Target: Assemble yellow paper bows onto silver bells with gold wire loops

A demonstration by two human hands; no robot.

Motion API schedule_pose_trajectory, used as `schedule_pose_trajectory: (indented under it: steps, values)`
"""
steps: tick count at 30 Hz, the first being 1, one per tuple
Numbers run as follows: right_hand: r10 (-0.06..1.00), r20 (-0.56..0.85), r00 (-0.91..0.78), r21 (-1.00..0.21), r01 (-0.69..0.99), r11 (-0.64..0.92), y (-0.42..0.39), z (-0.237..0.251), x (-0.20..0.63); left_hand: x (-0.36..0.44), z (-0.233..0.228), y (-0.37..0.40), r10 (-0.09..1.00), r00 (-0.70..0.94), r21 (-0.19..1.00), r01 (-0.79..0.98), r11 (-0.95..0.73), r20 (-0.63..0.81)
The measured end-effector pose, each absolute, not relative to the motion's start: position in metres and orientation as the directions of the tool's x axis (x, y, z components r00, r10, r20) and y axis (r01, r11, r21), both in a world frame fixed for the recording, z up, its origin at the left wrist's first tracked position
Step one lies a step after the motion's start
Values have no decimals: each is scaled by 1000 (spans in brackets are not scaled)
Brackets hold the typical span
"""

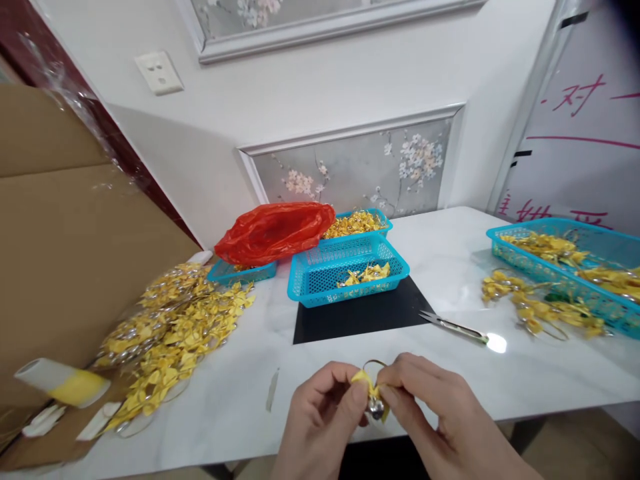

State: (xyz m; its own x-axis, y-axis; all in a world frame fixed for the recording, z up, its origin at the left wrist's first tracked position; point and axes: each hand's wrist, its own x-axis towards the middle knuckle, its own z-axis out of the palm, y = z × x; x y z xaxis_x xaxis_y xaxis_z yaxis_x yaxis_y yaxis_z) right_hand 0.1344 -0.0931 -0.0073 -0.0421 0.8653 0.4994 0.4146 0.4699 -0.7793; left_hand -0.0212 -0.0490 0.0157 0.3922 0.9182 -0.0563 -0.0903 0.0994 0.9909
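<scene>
Head view shows both hands at the near edge of the table (450, 267), in front of the black mat (360, 313). Left hand (320, 417) and right hand (430, 413) are each closed in a pinch on one yellow bow (369, 385), which carries a small silver bell (376, 407) and a thin wire loop behind it. On the mat's far side stands a blue basket (347, 270) with only a few bows on its floor, so by my reading the sorted share is small. Left of the mat lies a large heap of bows (175, 333); right of it lie snips (455, 327), a smaller cluster (540, 307) and another basket (565, 260). Judging by those piles, most of the work looks undone.
</scene>
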Motion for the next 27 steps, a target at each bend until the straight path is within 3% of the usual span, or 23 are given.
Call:
schedule_pose_trajectory:
  steps: [6,9,14,20,24,27]
  values:
    - [880,475,23,-823,365,435,-92,-3,134,-19,9,-53,937,347,997,-73,-7,32]
    - [923,383,24,-887,288,361,-92,2,130,-18,3,-52,909,416,969,-206,138,-41]
    - [974,228,-2,-959,171,225,-91,6,127,-13,-2,-49,817,555,783,-434,446,-158]
    - [992,127,0,-988,86,127,-89,6,132,-18,-1,-52,875,427,857,-339,388,-227]
    - [988,153,-5,-980,130,152,-87,10,131,-21,6,-54,862,475,913,-250,324,-176]
    - [950,308,48,-934,207,292,-88,10,131,-19,12,-56,861,462,895,-262,361,-212]
